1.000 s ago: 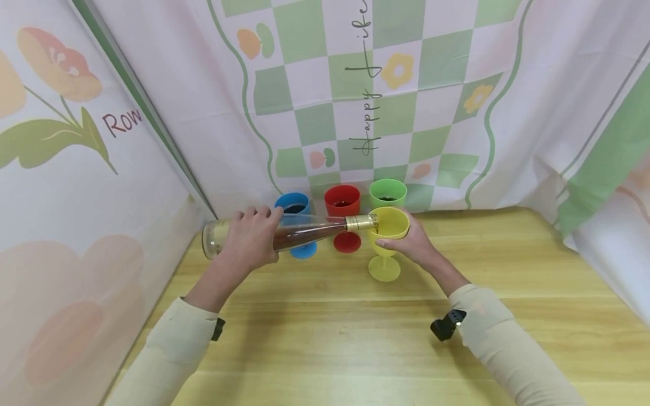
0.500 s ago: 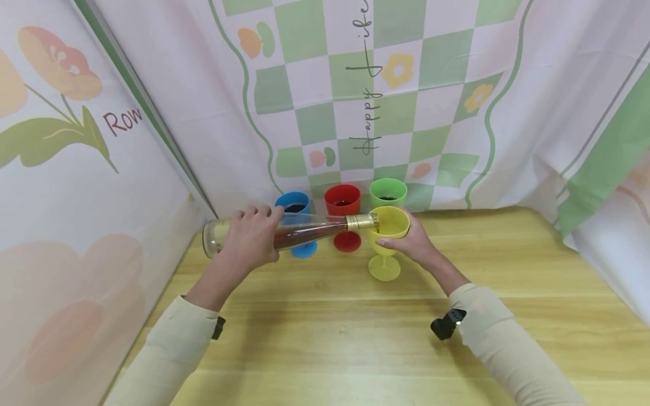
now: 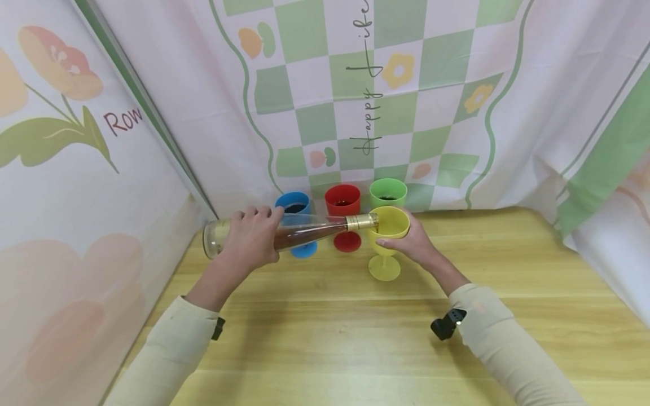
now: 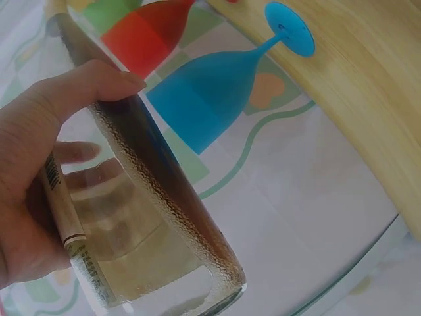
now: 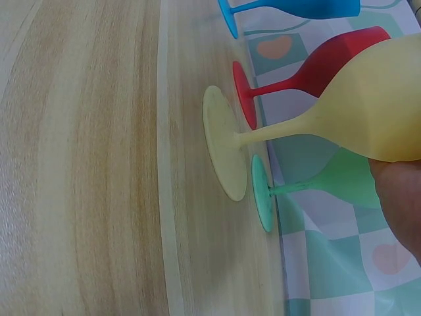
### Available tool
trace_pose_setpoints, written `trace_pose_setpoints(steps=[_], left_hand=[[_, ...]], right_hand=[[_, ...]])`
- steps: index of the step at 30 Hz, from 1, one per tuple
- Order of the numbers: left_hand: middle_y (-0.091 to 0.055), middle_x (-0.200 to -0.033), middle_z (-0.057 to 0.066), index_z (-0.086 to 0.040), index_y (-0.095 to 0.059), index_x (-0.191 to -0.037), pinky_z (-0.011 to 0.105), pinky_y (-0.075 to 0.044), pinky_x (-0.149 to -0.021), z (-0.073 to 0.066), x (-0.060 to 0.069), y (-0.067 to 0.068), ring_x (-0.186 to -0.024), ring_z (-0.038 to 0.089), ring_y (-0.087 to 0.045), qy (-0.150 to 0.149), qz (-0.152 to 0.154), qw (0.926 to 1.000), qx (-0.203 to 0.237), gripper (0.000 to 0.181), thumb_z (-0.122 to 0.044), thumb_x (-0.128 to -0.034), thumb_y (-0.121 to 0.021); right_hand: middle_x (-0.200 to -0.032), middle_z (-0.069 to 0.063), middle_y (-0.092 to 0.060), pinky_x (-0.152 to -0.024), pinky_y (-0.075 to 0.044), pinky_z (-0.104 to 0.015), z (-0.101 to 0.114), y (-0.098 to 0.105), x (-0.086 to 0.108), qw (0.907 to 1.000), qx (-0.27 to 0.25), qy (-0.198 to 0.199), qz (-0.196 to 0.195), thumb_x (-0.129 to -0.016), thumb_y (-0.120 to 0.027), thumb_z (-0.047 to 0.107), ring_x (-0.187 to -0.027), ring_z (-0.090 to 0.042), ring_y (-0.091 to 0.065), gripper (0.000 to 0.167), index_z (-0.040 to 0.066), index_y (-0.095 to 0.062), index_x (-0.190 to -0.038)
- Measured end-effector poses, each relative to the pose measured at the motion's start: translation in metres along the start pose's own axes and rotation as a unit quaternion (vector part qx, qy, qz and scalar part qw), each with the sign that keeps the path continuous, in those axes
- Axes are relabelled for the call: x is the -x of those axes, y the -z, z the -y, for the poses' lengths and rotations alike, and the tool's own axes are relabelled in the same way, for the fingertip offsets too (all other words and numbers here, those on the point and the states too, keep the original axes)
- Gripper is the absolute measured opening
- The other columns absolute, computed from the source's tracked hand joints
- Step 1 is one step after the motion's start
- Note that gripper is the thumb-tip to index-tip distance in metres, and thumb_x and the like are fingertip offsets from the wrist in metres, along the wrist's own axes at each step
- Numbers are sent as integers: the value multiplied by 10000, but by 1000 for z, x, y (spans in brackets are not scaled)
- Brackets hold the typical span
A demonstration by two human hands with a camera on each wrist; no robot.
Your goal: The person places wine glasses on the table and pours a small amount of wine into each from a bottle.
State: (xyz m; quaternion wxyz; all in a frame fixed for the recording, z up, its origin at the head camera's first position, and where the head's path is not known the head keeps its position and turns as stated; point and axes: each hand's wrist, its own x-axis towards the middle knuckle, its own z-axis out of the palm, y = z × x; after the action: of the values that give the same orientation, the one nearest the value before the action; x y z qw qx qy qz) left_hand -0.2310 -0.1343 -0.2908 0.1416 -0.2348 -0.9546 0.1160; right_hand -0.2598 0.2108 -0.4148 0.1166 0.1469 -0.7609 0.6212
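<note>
My left hand point(image 3: 252, 238) grips a clear glass bottle point(image 3: 307, 232) with a gold neck, tipped nearly level, with reddish-brown liquid inside. The bottle's mouth rests at the rim of a yellow goblet point(image 3: 384, 269). Around the bowl of that goblet my right hand point(image 3: 415, 242) is curled, the thumb at its near side. In the left wrist view the fingers wrap the bottle point(image 4: 164, 178), and the liquid lies along one side with small bubbles. Only part of the right hand point(image 5: 400, 204) shows in the right wrist view, against the yellow bowl. How full the yellow goblet is, I cannot tell.
Behind stand a blue goblet point(image 3: 293, 199), a red goblet point(image 3: 342, 195) and a green goblet point(image 3: 388, 189), each with dark liquid inside. The bottle passes in front of the blue and red ones. A patterned curtain point(image 3: 350, 124) hangs behind the wooden table point(image 3: 330, 338).
</note>
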Motion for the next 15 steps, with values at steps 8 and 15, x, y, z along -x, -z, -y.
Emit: trace_pose_setpoints(steps=[8, 15], left_hand=[[-681, -1105, 131, -99, -542, -1289, 503, -566, -843, 0, 0, 1, -957, 343, -632, -4, -15, 10000, -10, 729, -353, -703, -892], [-680, -1104, 135, -92, -543, -1284, 503, -567, -842, -1, 1, 1, -954, 345, -632, -28, -44, 10000, -29, 717, -351, -709, -886]], right_hand=[[-1281, -264, -550, -851, -540, -136, 0, 0, 0, 10000, -49, -41, 34, -753, -774, -98, -1036, -60, -597, 749, -67, -450, -1428], [-1286, -279, -546, -851, -540, -136, 0, 0, -1, 10000, -67, -4, 51, -749, -775, -102, -1036, -62, -600, 752, -71, -448, -1426]])
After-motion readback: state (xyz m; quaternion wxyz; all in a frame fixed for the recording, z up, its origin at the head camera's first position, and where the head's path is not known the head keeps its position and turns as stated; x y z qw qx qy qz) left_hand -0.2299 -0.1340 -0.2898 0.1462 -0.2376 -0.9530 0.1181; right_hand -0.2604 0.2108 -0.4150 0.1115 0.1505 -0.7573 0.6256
